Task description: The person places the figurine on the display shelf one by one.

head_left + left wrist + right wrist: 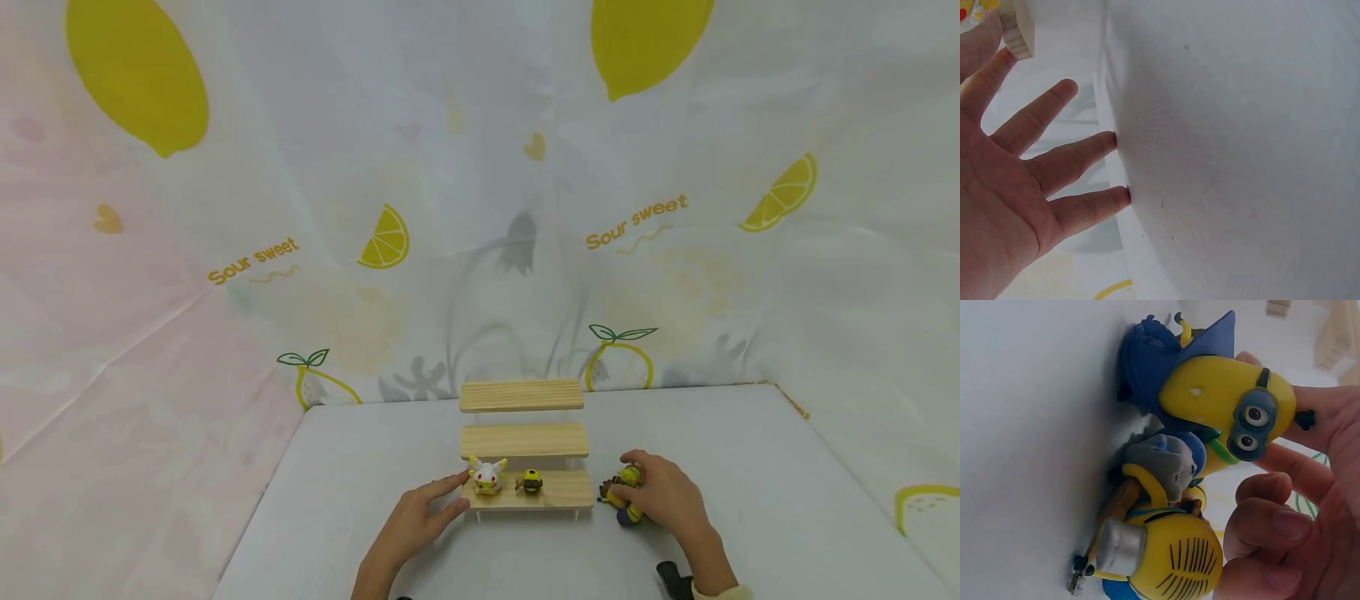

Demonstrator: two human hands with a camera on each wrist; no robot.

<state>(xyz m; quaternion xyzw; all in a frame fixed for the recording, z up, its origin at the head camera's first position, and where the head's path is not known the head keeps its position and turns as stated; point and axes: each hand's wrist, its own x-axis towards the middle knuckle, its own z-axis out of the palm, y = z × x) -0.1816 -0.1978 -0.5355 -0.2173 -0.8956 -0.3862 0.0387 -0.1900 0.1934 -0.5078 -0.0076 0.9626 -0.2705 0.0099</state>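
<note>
My left hand (416, 521) touches the left end of the lowest wooden shelf (558, 492) with thumb and index finger; its other fingers (1075, 159) spread straight. On that shelf stand a white figure with yellow horns (487, 477) and a small yellow-and-dark figure (531, 481). To the right of the rack, my right hand (671, 496) curls thumb and index finger round a yellow minion figure (630, 476) in a cluster on the table. In the right wrist view, a goggled minion in a blue robe (1222, 400) and a minion with a silver cup-like piece (1179, 556) partly hide that grip.
Two higher wooden shelves (521, 396) rise in steps behind the lowest one. The white table (360, 467) reaches back to a hanging cloth (480, 167) printed with lemons. A black object (673, 579) shows by the right wrist.
</note>
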